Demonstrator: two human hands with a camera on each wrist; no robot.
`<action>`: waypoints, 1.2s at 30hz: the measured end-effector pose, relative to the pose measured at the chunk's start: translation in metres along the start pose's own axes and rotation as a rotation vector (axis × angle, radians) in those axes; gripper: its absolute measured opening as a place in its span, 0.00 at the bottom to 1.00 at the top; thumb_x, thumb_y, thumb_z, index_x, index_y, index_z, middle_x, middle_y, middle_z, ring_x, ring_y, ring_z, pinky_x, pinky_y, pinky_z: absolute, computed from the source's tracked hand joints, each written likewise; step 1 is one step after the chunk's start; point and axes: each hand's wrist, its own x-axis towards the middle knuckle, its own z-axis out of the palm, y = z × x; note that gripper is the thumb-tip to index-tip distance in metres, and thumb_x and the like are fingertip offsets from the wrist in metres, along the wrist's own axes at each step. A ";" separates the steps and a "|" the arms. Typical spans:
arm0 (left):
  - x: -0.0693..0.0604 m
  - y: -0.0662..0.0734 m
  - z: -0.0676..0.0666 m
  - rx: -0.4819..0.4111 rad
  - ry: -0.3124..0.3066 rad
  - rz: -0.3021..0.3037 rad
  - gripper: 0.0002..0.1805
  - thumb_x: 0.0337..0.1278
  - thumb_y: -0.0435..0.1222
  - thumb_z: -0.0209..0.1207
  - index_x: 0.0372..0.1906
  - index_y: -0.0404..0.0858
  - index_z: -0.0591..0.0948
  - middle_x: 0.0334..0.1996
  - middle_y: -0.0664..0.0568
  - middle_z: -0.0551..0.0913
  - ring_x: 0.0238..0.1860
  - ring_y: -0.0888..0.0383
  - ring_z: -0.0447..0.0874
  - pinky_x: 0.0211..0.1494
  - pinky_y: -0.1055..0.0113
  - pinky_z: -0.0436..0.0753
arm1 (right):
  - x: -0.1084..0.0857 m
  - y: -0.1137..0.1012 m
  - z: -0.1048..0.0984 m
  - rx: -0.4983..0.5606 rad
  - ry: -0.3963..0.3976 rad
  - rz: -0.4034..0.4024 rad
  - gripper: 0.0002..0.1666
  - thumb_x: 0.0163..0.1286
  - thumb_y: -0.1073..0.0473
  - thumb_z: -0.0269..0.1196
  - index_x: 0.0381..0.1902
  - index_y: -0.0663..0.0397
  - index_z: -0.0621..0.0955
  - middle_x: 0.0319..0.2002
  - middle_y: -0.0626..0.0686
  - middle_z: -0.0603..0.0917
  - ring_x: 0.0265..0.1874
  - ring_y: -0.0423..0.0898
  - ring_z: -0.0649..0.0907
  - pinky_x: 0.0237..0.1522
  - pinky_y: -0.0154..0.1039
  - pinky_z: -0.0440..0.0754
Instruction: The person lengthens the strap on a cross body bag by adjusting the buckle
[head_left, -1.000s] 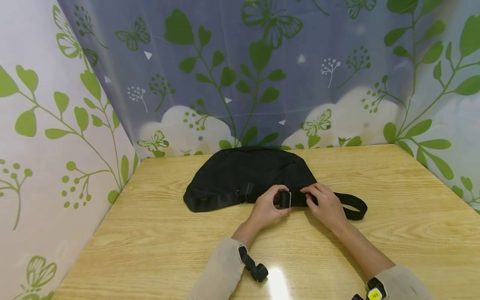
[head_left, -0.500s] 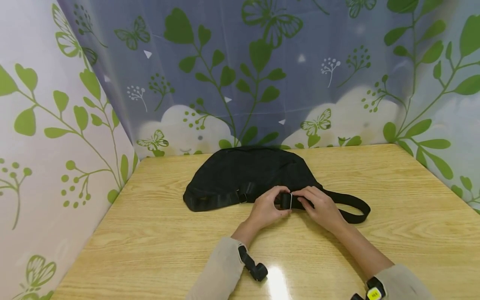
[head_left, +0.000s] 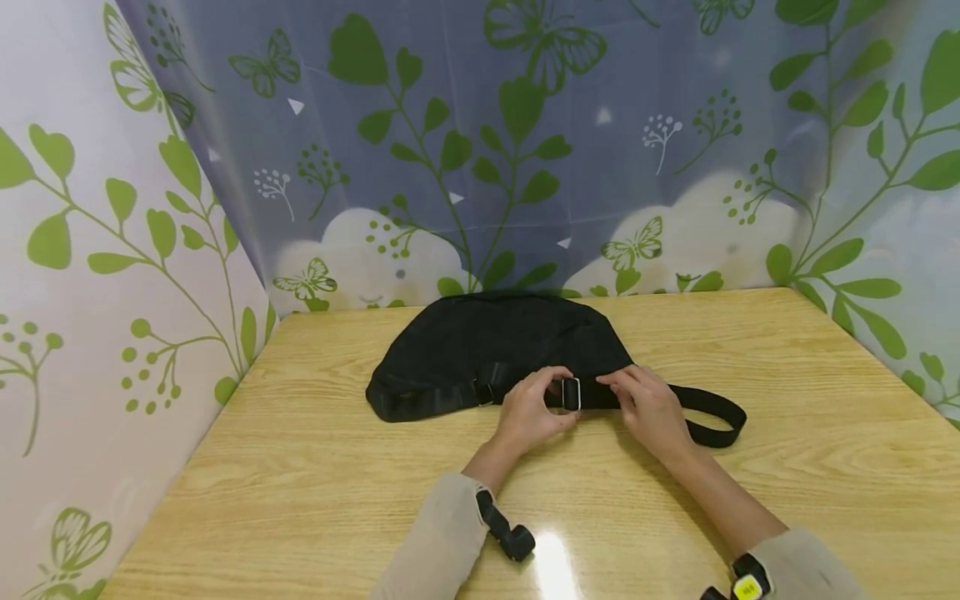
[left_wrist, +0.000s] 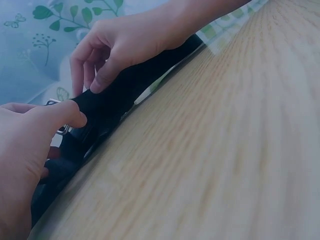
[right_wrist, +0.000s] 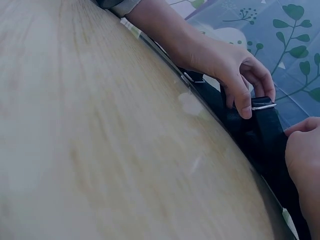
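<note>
A black waist bag (head_left: 510, 333) lies flat on the table, its webbing strap (head_left: 738, 418) looping out to the right. My left hand (head_left: 531, 410) holds the metal slide buckle (head_left: 572, 394) on the strap by its edges, between thumb and fingers. Just right of the buckle, my right hand (head_left: 651, 410) pinches the strap with thumb and fingertips. In the left wrist view, the left thumb partly covers the buckle (left_wrist: 63, 129). The right wrist view shows the buckle's bright metal bar (right_wrist: 264, 106) beside the left fingertips, with the right hand (right_wrist: 306, 165) at the edge.
A second metal buckle (head_left: 483, 392) sits on the bag's left strap section. The wooden table (head_left: 315, 508) extends in front and to both sides. Patterned cloth (head_left: 480, 167) hangs right behind the bag and along both sides.
The right hand moved left to the buckle, then drew back right along the strap. The strap loop at the right has grown slightly. The buckle shifted a little up in the left hand.
</note>
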 end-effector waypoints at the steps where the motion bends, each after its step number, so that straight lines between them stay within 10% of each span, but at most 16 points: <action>1: 0.000 0.000 0.000 0.004 0.002 -0.002 0.27 0.36 0.43 0.72 0.47 0.47 0.77 0.39 0.57 0.79 0.36 0.63 0.77 0.35 0.73 0.74 | 0.000 0.000 0.000 -0.008 0.005 0.009 0.18 0.49 0.79 0.63 0.34 0.56 0.84 0.30 0.52 0.80 0.26 0.48 0.75 0.26 0.41 0.72; 18: 0.001 0.001 0.002 -0.043 -0.057 0.012 0.27 0.40 0.43 0.71 0.49 0.46 0.75 0.39 0.57 0.77 0.40 0.64 0.75 0.40 0.74 0.74 | -0.001 0.003 -0.001 0.015 -0.031 0.048 0.14 0.53 0.73 0.65 0.37 0.55 0.83 0.35 0.52 0.80 0.34 0.50 0.77 0.36 0.46 0.73; 26: -0.001 0.005 0.008 -0.058 -0.081 0.168 0.29 0.38 0.46 0.72 0.48 0.41 0.76 0.40 0.56 0.77 0.41 0.62 0.75 0.46 0.76 0.71 | -0.001 -0.001 -0.001 0.102 -0.132 -0.039 0.19 0.55 0.48 0.68 0.39 0.55 0.81 0.37 0.48 0.79 0.39 0.47 0.76 0.45 0.47 0.71; 36: -0.032 0.032 -0.001 -0.037 -0.134 0.263 0.26 0.41 0.48 0.70 0.47 0.43 0.76 0.43 0.58 0.75 0.45 0.64 0.71 0.52 0.73 0.68 | -0.009 -0.017 -0.008 0.113 -0.249 -0.146 0.08 0.57 0.49 0.65 0.27 0.45 0.78 0.27 0.37 0.77 0.28 0.37 0.74 0.36 0.40 0.69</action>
